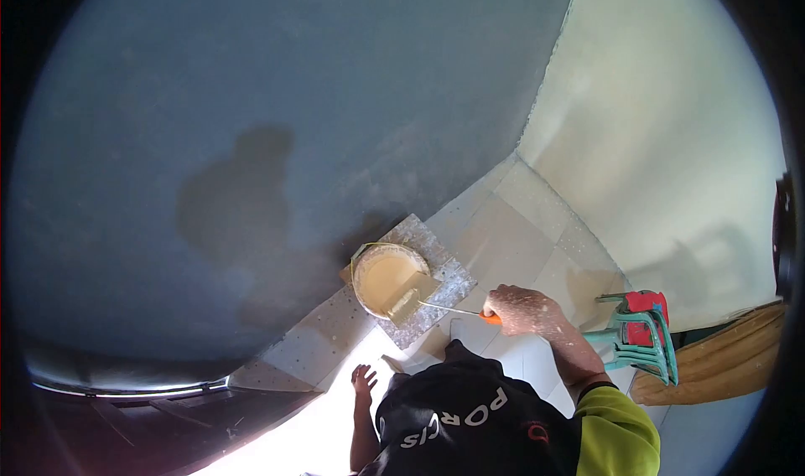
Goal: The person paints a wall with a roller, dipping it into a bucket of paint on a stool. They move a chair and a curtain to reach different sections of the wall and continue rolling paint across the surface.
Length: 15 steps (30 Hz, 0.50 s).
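My right hand (521, 310) is closed round the orange handle (490, 318) of a paint roller. The roller head (406, 305) rests at the near right rim of a round bucket (377, 280) of cream paint, on a flat piece set across the bucket's edge. Under the bucket lies a paint-spattered board (453, 276) on the tiled floor. My left hand (363, 380) hangs near my body at the lower middle, fingers apart, with nothing in it.
A dark blue-grey wall (151, 99) meets a pale wall (662, 124) at a corner. Green stools (644, 342) with a red item (646, 313) stand at the right, beside a brown covering (713, 363). Bright light falls on the floor at the lower left.
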Motion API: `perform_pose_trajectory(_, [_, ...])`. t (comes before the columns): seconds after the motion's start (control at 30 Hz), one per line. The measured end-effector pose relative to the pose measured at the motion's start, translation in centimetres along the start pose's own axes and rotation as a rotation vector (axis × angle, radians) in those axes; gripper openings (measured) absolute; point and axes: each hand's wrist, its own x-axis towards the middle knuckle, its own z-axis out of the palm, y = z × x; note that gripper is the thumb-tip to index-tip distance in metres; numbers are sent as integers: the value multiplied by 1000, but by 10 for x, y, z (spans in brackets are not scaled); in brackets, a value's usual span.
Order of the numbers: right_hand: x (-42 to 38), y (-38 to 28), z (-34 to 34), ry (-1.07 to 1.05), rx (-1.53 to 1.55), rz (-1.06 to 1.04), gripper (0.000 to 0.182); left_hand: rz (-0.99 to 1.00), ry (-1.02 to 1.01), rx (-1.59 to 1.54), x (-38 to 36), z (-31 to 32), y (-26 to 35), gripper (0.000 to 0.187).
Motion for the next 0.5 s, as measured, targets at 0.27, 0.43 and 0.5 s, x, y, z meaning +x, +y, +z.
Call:
perform_pose_trajectory(0.27, [69, 0, 75, 39, 21, 13, 20, 5, -42, 10, -4, 12, 0, 55])
perform_pose_trajectory(0.43, [11, 9, 19, 14, 5, -35, 20, -20, -36, -33, -1, -7, -5, 44])
perform_pose_trajectory(0.5, [13, 10, 13, 5, -4, -32, 20, -36, -24, -33, 3, -15, -10, 44])
